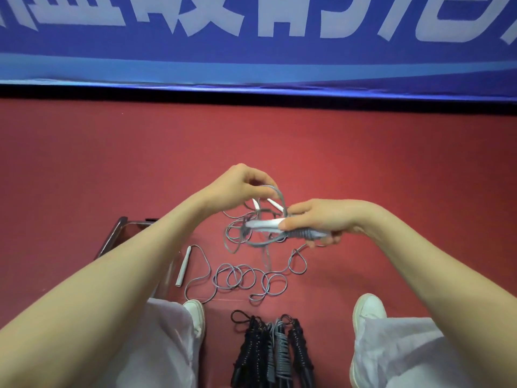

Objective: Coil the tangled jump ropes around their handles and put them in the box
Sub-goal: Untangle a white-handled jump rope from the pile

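Over the red floor (pixel 363 163), ahead of our knees, our right grip (pixel 321 219) is curled round a pair of white handles (pixel 265 224). They are smooth, tapered plastic lying level, with turns of grey rope (pixel 300 234) wound tight on the part under our fingers. Our left grip (pixel 237 186) pinches a loop of that thin, glossy cord just above the handles' free end. Slack hangs down into springy curls on the floor and runs to a loose handle (pixel 183 266) beside the box (pixel 112 236), whose dark rim and clear wall show at the left, half hidden by our forearm. Coiled ropes (pixel 268 351), black and grey and ribbed like springs, lie between our white shoes (pixel 369 306). Beyond the hands the matte floor runs open to a blue banner (pixel 251 65) along the far edge.
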Tool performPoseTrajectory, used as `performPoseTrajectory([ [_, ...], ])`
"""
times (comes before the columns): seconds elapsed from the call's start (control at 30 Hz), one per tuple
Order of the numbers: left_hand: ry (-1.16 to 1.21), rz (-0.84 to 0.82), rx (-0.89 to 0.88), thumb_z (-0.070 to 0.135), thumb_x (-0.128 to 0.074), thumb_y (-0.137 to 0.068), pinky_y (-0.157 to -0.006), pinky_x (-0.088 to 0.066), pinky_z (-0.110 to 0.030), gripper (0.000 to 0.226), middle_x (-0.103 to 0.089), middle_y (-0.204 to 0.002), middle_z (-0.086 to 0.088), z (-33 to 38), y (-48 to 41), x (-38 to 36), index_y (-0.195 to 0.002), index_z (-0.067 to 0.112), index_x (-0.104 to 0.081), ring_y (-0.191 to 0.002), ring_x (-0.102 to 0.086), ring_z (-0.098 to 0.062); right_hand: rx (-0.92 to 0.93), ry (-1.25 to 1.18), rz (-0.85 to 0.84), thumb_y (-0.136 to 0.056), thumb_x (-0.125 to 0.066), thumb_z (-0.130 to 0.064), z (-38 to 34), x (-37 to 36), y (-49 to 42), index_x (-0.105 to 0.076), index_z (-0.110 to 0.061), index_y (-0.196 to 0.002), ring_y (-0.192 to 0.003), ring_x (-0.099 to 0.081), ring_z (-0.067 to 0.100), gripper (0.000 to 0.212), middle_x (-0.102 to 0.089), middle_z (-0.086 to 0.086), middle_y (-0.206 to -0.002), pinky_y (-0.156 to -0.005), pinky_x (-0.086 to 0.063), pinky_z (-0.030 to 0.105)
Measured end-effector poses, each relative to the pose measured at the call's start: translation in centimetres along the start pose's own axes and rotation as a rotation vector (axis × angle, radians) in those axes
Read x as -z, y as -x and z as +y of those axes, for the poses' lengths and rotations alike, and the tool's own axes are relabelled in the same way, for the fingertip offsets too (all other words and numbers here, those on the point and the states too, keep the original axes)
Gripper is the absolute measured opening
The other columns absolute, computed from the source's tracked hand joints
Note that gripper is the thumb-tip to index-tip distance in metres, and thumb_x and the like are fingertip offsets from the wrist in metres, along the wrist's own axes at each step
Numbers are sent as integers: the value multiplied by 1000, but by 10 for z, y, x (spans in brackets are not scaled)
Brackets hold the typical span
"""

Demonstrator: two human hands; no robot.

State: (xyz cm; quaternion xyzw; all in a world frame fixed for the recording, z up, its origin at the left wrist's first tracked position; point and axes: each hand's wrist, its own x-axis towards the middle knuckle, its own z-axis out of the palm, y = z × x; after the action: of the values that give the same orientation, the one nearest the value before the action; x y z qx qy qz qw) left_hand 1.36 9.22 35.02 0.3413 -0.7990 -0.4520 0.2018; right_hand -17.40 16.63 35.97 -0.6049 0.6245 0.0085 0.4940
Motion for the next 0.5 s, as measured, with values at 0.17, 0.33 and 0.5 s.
performPoseTrajectory([
  [0.17,205,47,36,26,-61,-94,-45,-25,-18,27,-50,-56,7,5,-1,-12,-81,3,-68,-48,-32,-8,-21,394,633,-90,-45,-61,10,15,-3,-52,-29,-110,-78,-67,30,38,-64,4,-81,-65,-47,35],
  [0.33,562,-98,245,21,-52,-98,-43,-28,-17,21,-49,-63,3,11,-8,-22,-103,4,-65,-47,-34,-7,94,523,1063,-95,-44,-53,10,17,-5,-42,-25,-131,-93,-60,44,45,-57,13,-109,-68,-38,40],
  [0.5,558,27,170,11,-57,-95,-64,-57,-25,17,-61,-72,-3,13,-10,-23,-77,9,-57,-65,-70,-18,167,441,1175,-95,-48,-52,3,12,3,-42,-24,-135,-91,-60,45,49,-54,10,-108,-71,-45,43],
])
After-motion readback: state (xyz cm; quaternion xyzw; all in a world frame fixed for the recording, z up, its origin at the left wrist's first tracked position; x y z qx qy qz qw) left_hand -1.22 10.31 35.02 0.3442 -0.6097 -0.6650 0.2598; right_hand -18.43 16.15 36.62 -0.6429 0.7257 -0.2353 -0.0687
